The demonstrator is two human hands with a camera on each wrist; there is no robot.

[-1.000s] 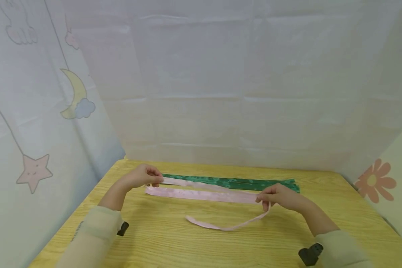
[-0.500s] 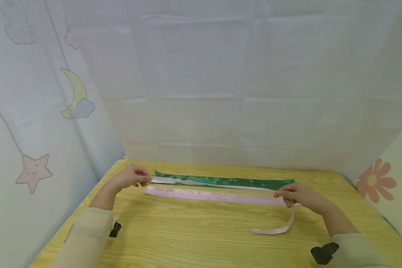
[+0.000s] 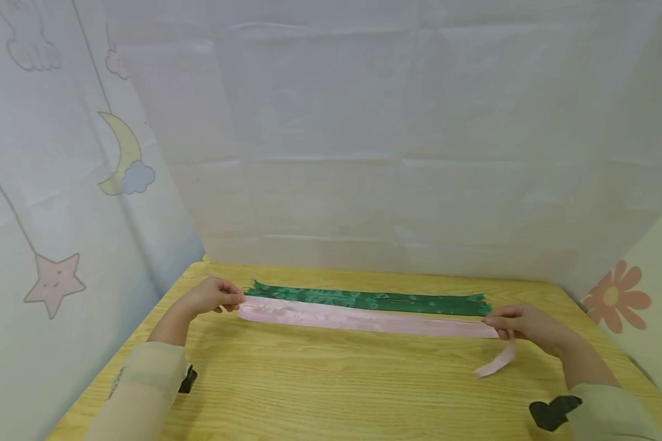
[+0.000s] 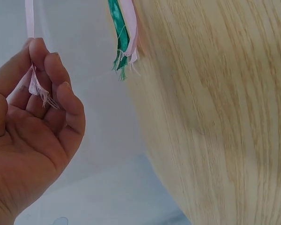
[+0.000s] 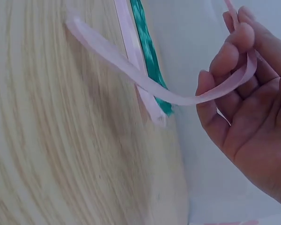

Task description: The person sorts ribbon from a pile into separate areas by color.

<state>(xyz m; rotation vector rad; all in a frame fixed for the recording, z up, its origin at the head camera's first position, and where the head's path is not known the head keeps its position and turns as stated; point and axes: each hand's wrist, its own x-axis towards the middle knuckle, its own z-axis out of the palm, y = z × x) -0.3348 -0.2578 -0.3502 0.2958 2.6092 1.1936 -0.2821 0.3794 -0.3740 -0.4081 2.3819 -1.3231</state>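
Observation:
My left hand (image 3: 216, 295) pinches one end of a pink ribbon between thumb and fingertips. In the left wrist view, the frayed end of that held ribbon (image 4: 34, 85) hangs inside the fingers. At the other side my right hand (image 3: 532, 327) pinches the same ribbon, which runs taut between both hands. Its loose tail (image 5: 131, 70) curves out below the right fingers. Another pink ribbon (image 3: 364, 324) lies flat along the table just nearer than the held one, partly overlapped by it in the head view. Behind them lie green ribbons (image 3: 408, 302) with frayed ends.
The yellow wood-grain table (image 3: 320, 392) stretches toward the front. A pale hanging sheet (image 3: 331, 153) stands behind its back edge, with printed cloth walls at left and right. Dark wrist cameras (image 3: 554, 412) sit at both sleeves.
My right hand has slid right along the ribbon, shortening its loose tail. My left hand moved left, and the held ribbon came nearer, from over the green ribbons to beside the lying pink one.

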